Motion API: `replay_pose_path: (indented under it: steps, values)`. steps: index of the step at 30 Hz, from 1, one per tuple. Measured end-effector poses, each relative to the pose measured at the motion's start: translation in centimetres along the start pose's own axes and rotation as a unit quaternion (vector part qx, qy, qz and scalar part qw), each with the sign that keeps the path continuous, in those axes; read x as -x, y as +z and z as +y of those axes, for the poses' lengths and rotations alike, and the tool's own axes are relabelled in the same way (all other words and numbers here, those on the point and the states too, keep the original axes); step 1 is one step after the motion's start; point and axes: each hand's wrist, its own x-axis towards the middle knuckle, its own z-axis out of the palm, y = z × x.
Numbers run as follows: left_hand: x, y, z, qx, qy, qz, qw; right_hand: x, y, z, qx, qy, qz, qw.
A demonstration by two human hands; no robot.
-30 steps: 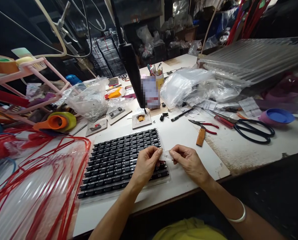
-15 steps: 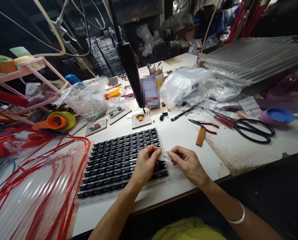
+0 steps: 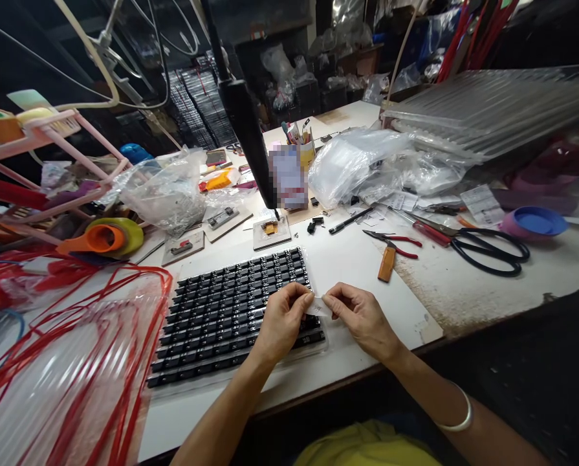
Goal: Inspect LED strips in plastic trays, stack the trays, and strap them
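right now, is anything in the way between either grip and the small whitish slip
Nothing visible: the left-hand grip and right-hand grip both pinch the small whitish slip directly. The clear plastic tray of black parts lies below, not between them.

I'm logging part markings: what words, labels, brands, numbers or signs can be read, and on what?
None can be read.
Slip in left hand and right hand: marks too small.
Black parts: pale marks too small.
Paper at right: too blurred.
Card: pixelated.
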Motion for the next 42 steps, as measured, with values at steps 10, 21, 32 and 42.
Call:
replay_pose_path:
  steps: [10, 21, 32, 42]
  values:
    - [0.3, 0.0, 0.1, -0.019, -0.001, -0.043, 0.999, -0.4, -0.5, -0.6, 0.035, -0.021, -0.045, 0.998]
    - [0.1, 0.1, -0.5, -0.089, 0.076, -0.005, 0.993, 0.1, -2.4, -0.3, 0.030, -0.010, -0.027, 0.999]
    - [-0.1, 1.6, -1.2, -0.476, 0.312, -0.072, 0.819, -3.4, -6.0, -1.5, 0.521, -0.030, -0.067, 0.851]
    - [-0.3, 1.9, -0.1, -0.580, 0.262, -0.161, 0.754, -15.4, -10.8, -0.7, 0.621, -0.001, 0.027, 0.783]
